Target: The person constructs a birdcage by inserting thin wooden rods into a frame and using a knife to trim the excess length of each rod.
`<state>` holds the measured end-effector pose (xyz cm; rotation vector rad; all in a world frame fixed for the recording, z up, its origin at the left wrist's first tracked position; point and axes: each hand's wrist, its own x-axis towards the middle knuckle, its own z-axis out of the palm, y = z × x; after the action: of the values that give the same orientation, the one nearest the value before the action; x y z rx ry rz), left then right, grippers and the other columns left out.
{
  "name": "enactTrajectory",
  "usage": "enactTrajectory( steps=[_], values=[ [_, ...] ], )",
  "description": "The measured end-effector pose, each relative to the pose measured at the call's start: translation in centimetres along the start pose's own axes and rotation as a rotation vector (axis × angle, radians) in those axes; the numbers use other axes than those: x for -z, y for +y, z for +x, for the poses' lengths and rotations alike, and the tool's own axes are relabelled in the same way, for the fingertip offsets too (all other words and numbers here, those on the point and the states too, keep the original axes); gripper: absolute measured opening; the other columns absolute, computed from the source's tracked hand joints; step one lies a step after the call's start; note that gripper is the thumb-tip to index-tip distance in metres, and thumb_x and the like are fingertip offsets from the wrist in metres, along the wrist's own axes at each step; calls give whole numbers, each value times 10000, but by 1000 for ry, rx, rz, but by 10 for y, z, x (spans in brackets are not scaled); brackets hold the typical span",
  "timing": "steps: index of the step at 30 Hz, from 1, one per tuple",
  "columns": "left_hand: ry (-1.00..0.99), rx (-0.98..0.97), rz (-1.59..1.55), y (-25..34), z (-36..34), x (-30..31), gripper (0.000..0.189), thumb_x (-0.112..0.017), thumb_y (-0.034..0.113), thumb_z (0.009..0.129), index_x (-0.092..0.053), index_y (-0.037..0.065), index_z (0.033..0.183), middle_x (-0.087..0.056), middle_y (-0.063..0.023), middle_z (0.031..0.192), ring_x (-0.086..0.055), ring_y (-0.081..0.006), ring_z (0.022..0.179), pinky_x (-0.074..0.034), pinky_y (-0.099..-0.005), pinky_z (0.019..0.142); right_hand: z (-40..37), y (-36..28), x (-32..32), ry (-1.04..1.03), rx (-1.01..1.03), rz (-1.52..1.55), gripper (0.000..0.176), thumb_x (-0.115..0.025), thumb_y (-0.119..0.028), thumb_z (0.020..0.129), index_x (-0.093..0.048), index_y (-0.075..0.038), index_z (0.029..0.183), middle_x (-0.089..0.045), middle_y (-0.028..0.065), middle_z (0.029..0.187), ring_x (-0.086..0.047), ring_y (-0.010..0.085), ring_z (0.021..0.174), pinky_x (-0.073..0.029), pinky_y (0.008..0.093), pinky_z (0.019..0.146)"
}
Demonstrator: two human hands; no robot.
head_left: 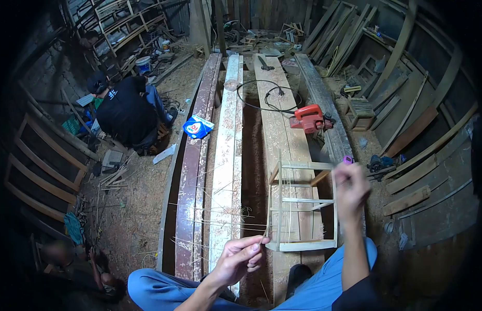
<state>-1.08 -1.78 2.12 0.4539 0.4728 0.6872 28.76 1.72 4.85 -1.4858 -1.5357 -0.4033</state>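
In the head view, my left hand (235, 262) is closed, pinching the end of a thin pale strip (267, 228) between thumb and fingertips. It is beside the near left corner of a small wooden frame (303, 245) with slats, which lies on the planks in front of me. Over the frame's right side, my right hand (350, 194) is raised and blurred by motion. Its fingers are curled; a dark smear shows near them, but what they hold cannot be made out. Just behind the knuckles is a small purple object (348, 159).
A red power tool (309, 118) with a black cable (254, 108) rests on the wooden planks (276, 124). Thin strips (220, 220) and a blue-and-white packet (198, 127) lie left. A person in black (128, 111) crouches at left; another person (96, 269) is lower left.
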Motion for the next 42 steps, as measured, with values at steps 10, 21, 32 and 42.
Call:
enactTrajectory(
  steps=[10, 21, 32, 42],
  values=[
    [215, -125, 95, 5, 23, -8, 306, -577, 203, 987, -553, 35, 1242, -432, 9, 692, -406, -86, 642, -351, -239, 535, -37, -35, -19, -204, -11, 143, 246, -697, -306, 901, -631, -72, 940, -678, 72, 799, -650, 240, 691, -494, 370, 605],
    [144, -53, 230, -17, 41, -14, 474, -517, 127, 996, -431, 30, 1451, -424, 39, 736, -356, -58, 630, -297, -211, 565, -63, -49, -14, -348, 222, 351, 315, -771, -302, 808, -628, -111, 1013, -640, 27, 770, -621, 218, 638, -444, 332, 549],
    [139, 56, 253, -21, 62, -24, 438, -542, 196, 1019, -482, 24, 1418, -320, 75, 680, -295, -43, 578, -263, -218, 528, -68, 23, -12, -202, 174, 135, 156, -712, -261, 881, -647, -127, 928, -629, -3, 751, -613, 164, 664, -433, 321, 569],
    [174, 46, 351, -33, 89, -2, 370, -554, 203, 1016, -549, 42, 1349, -442, 42, 691, -392, -63, 606, -320, -221, 532, -93, 57, 11, -399, -524, 89, 178, -565, -89, 968, -547, -12, 1128, -610, 221, 1005, -607, 408, 930, -477, 467, 773]
  ],
)
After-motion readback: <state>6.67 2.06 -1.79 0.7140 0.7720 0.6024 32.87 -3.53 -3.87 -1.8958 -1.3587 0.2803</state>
